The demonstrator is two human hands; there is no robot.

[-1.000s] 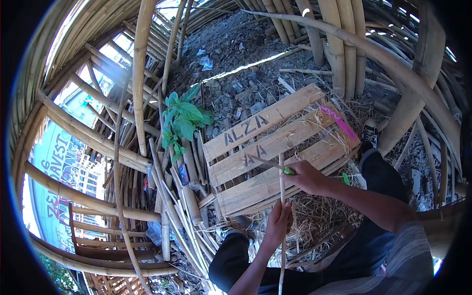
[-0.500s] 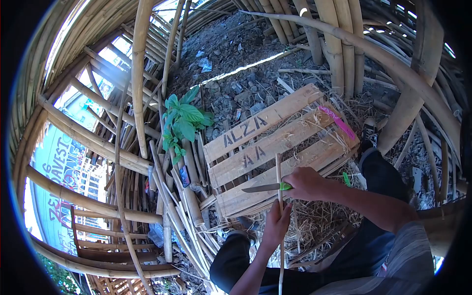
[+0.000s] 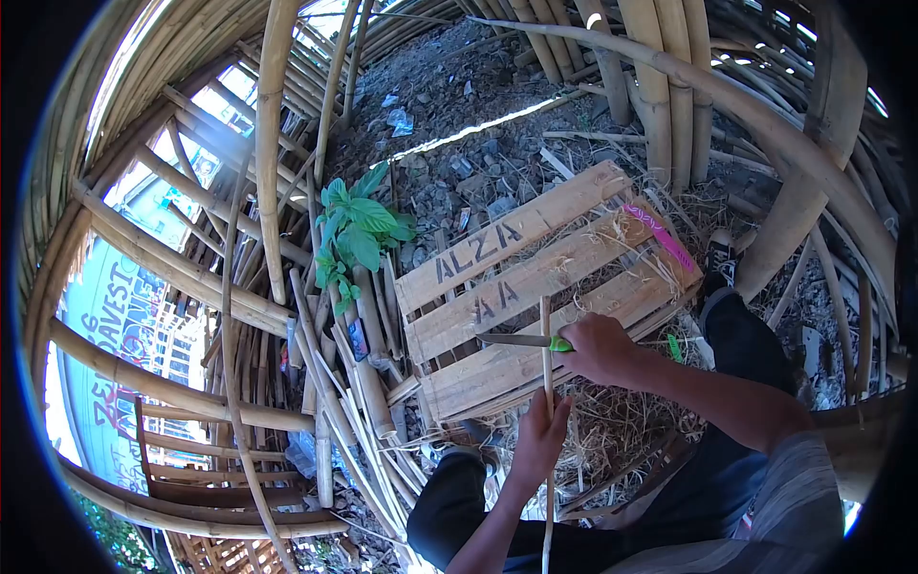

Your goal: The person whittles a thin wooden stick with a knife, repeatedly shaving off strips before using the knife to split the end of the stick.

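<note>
My right hand (image 3: 598, 351) is closed around the green handle of a knife (image 3: 516, 340). Its blade points left and lies across a thin bamboo stick (image 3: 546, 368), close to the stick's upper end. Lower down, my left hand (image 3: 538, 440) grips the same stick, with the thumb along its side. The stick stands nearly upright in view, its lower end running down past my lap. Behind both hands lies a wooden slatted crate (image 3: 516, 273) with black lettering and some shavings on its slats.
A pink strip (image 3: 660, 234) lies on the crate's right side. Split bamboo strips (image 3: 368, 459) and a leafy green plant (image 3: 359, 230) are to the left. Straw-like shavings (image 3: 612, 440) cover the ground between my legs. Bamboo poles (image 3: 669, 124) stand at the back right.
The knife and my right hand have moved slightly up along the stick, nearer its top end. My left hand stays on the stick in almost the same place.
</note>
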